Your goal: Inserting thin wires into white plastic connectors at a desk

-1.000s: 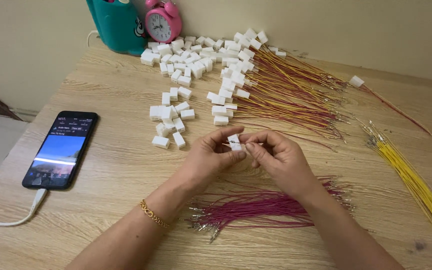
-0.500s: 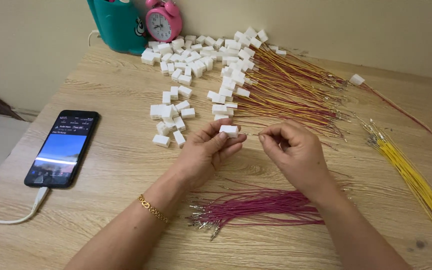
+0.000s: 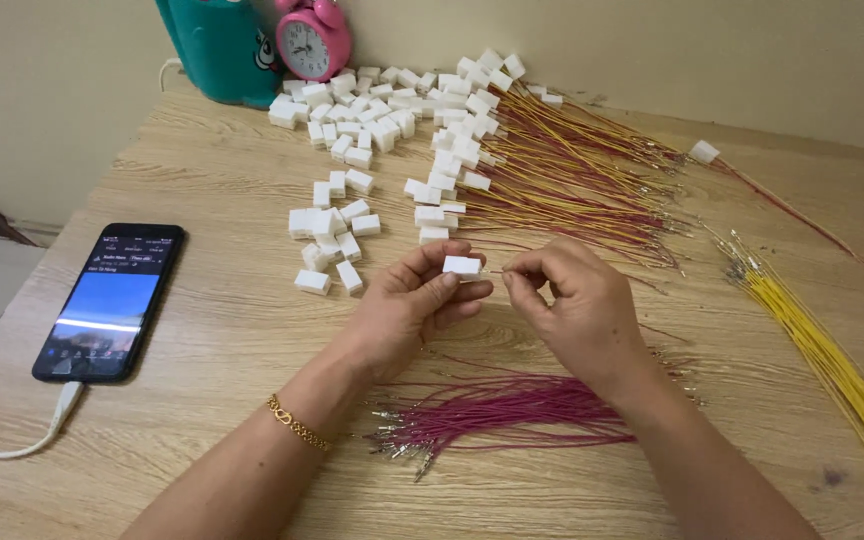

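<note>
The left hand (image 3: 407, 300) pinches a white plug (image 3: 462, 265) above the surface, long axis level and open end facing right, where the right hand (image 3: 577, 305), just beside it, holds a thin wire tip (image 3: 497, 270) in a narrow fingertip grip, aimed at that end.

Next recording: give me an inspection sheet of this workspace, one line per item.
Surface: wooden table, light grain.
Job's things: white connector housing pinched in left hand; right hand pinches a thin wire end beside it.
Clutter: loose white housings; finished housings with red-yellow wires; magenta wire bundle; yellow wire bundle.
Grippers: both hands closed on parts.
Cables: white charging cable plugged into phone.
Surroundings: pink alarm clock, teal container, pale wall.
</note>
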